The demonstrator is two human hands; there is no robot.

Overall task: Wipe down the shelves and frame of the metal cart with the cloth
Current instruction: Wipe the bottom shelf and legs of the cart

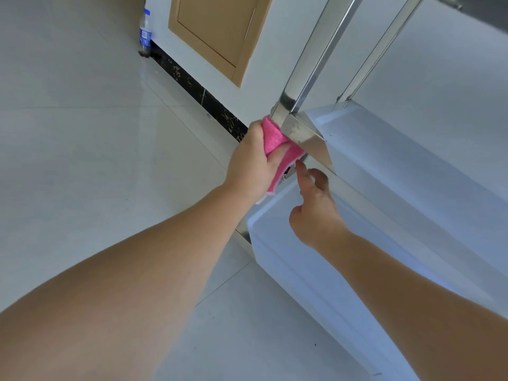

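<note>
1. Head view: I see both bare arms reaching forward to the near corner of the metal cart (305, 130).
2. My left hand (254, 160) grips the pink cloth (275, 141); the thumb lies over the cloth and the fingers curl behind it.
3. The cloth is pressed on the corner where the upright post (310, 64) meets the edge of the middle shelf (412, 171). Its lower end hangs down past the hand and shows a white backing.
4. My right hand (316, 207) holds nothing. The fingers are loosely spread, and the index finger points up, just under the shelf edge, near the cloth. I cannot tell if it touches the metal.
5. The lower shelf (316, 270) lies below the right hand and looks pale and shiny.
6. A second post (384, 48) stands further back on the cart.
7. The cart stands on a light tiled floor (82, 133), near a white wall with a dark baseboard (198, 89).
8. A plastic bottle (145, 34) with a blue label stands by the wall, well apart from the cart, beside a wooden door (217, 31).
</note>
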